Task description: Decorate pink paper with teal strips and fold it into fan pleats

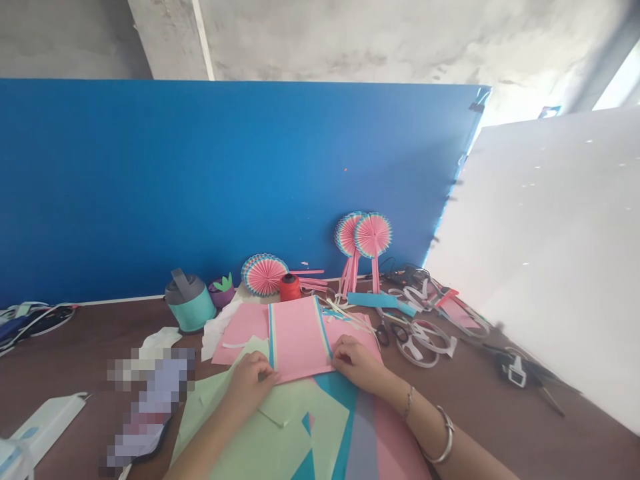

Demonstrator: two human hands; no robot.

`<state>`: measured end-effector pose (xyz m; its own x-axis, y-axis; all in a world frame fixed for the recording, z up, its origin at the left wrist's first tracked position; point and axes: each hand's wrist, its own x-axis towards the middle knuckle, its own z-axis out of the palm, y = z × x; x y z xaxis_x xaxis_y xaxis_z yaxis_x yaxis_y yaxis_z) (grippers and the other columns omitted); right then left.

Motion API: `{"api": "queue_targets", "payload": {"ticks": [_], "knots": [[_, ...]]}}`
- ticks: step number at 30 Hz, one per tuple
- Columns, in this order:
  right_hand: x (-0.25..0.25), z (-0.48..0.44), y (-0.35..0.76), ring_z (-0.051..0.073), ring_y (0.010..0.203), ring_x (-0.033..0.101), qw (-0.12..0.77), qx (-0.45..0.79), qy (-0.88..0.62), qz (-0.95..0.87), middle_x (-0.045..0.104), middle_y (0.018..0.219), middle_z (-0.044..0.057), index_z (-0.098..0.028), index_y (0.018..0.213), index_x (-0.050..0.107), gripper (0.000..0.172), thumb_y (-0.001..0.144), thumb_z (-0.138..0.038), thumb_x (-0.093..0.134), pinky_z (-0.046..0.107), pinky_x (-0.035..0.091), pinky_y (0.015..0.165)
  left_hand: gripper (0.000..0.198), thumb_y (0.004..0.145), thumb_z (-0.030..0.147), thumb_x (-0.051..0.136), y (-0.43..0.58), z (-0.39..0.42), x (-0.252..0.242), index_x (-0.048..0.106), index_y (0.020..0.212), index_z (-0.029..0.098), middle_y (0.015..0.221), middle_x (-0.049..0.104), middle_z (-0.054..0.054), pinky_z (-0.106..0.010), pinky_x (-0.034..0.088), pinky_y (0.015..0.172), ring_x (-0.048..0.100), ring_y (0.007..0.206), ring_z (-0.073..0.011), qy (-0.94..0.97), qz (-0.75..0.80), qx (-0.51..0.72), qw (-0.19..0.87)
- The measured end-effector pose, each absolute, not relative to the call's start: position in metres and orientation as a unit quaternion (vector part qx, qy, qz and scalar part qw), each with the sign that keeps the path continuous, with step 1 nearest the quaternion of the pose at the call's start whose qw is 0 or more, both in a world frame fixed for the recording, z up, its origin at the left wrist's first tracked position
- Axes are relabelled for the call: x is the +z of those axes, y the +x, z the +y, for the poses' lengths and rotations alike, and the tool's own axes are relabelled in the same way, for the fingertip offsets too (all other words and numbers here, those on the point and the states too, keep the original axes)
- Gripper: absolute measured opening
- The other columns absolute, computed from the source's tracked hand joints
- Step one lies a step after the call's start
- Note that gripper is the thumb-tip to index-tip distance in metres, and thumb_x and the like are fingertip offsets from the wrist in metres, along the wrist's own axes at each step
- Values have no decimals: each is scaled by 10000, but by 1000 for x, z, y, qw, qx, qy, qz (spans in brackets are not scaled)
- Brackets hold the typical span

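Observation:
A pink paper sheet [299,337] with blue and cream strips along its two sides lies in front of me, its near edge slightly raised. At its lower left corner is my left hand [254,377], thumb and fingers pinched on the edge. My right hand [357,362] pinches the lower right corner in the same way. Beneath the sheet spread pale green papers [240,440], with blue, grey and pink sheets showing at the right. More pink paper [245,325] lies behind.
Pleated pink paper fans [373,235] lean on the blue partition [200,180]; another fan [265,275] stands beside a red thread spool [290,287]. Scissors [399,332] and white strips lie right. A teal cup [193,308] stands left, behind a pixelated object [155,407].

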<state>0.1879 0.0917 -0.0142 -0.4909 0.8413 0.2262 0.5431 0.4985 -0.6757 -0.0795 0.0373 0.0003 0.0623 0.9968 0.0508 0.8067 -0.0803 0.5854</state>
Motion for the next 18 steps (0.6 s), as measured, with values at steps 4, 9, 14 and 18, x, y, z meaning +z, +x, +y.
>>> {"api": "queue_targets", "payload": {"ticks": [4,9,14,18], "knots": [[-19,96,187,172,773,541,265,255,-435,-822,568,744,27,-175,555,490,203,734,-107,557,284,427,703,234,758,314,547,-78,39,2,610,567,194,785,610,-27,-320,418,779,556,833,-195,707,652,208,180],[-13,96,186,170,759,545,253,263,-437,-822,568,736,27,-172,552,520,191,723,-123,588,276,422,694,226,753,311,560,-77,40,7,597,566,191,796,601,-28,-314,410,775,551,836,-195,710,655,185,180],[-7,94,184,167,739,540,247,255,-444,-823,564,720,25,-172,539,521,189,703,-100,581,264,420,669,220,757,285,558,-76,38,12,581,563,183,787,587,-25,-307,404,760,547,844,-195,719,653,170,169],[-4,93,184,166,731,534,245,240,-435,-833,566,728,27,-175,546,517,180,697,-87,563,267,421,662,228,768,292,552,-73,35,19,570,569,184,793,580,-26,-312,405,750,534,852,-198,732,648,154,146]]}}
